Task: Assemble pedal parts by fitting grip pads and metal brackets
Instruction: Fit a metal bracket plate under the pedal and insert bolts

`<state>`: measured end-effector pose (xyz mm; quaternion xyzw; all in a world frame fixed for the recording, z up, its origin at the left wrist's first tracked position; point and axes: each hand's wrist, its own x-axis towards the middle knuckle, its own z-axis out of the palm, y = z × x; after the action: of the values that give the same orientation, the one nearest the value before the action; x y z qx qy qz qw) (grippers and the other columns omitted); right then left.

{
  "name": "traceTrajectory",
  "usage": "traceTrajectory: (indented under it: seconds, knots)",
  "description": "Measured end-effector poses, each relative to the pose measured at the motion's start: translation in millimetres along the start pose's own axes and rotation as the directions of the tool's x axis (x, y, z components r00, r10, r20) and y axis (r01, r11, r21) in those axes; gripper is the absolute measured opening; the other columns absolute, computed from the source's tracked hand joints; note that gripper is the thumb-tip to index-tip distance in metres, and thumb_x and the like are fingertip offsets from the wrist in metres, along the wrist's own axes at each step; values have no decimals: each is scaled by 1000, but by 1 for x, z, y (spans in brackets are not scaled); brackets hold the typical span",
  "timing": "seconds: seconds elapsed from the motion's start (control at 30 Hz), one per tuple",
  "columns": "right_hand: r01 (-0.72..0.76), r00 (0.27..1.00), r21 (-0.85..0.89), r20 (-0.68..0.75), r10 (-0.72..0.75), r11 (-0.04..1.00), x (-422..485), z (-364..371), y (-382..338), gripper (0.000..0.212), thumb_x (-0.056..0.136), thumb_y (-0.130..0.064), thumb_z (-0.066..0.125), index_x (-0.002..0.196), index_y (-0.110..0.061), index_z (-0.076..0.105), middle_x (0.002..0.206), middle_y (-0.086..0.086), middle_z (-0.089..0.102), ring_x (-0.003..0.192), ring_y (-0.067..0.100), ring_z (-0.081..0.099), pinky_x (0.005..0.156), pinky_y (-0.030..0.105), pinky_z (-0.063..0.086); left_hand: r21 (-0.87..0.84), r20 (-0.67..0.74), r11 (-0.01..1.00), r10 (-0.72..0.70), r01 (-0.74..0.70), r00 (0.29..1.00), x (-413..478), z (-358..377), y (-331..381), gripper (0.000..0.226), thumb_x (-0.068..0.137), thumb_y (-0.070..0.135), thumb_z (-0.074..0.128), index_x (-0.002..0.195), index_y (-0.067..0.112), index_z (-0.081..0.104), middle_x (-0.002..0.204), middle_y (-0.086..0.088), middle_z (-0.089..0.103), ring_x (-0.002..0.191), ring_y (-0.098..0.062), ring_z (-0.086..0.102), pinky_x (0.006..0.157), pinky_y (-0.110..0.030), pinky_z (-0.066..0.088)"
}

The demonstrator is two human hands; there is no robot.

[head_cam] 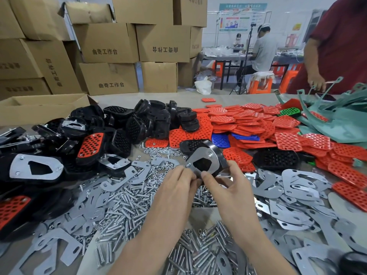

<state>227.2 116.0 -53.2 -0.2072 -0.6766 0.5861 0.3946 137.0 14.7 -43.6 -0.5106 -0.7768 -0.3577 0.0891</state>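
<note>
While loose silver bolts (127,205) lie heaped nearest on the table among flat grey metal brackets (297,183), both hands meet just above them around one part. The left hand (176,185) curls its fingertips in, pinching the lower edge of a silver metal bracket plate (195,157). The right hand (226,185) presses its thumb on that same edge, and its fingers curl behind the black plastic pedal body (219,153) on which the plate sits. Two bolt ends stand up through the plate, and the part is held tilted above the table. To the left lie black pedals fitted with red pads (90,144) and a heap of bare black pedal shells (119,124). Beyond the held part spreads a wide pile of red perforated grip pads (248,120), with blue pads (220,140) at its near edge and a green pad (289,111) farther right beside teal plastic pieces (337,124). Stacked brown cardboard boxes (111,42) rise behind, and a person in a dark red shirt (341,36) stands far right.
</note>
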Motion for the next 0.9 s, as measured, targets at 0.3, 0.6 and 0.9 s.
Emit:
traceTrajectory:
  seconds: [0.3, 0.6, 0.9]
  knots:
    - [-18, 999, -34, -34, 17, 999, 3, 0, -1, 27, 92, -17, 74, 89, -42, 64, 91, -13, 76, 86, 4, 72, 71, 12, 50, 203, 103, 965, 146, -164, 984, 5, 6, -12, 46, 81, -2, 78, 106, 25, 52, 106, 14, 46, 98, -2, 42, 82, -18, 47]
    - [18, 998, -24, -55, -20, 1000, -3, 6, -3, 29, 92, -15, 75, 87, -41, 61, 90, -9, 78, 85, 8, 74, 73, 19, 55, -333, -26, 901, -303, 277, 953, 2, 7, -3, 13, 98, 31, 62, 86, 32, 60, 75, 15, 65, 73, 4, 60, 61, -9, 40]
    - [40, 998, -49, -55, -43, 998, -6, 9, -4, 32, 92, -14, 75, 91, -42, 62, 92, -11, 78, 89, 6, 73, 73, 13, 51, -457, 146, 776, -417, 435, 897, 6, 4, -7, 28, 101, 36, 56, 79, 21, 65, 53, 18, 56, 49, 0, 45, 49, -15, 33]
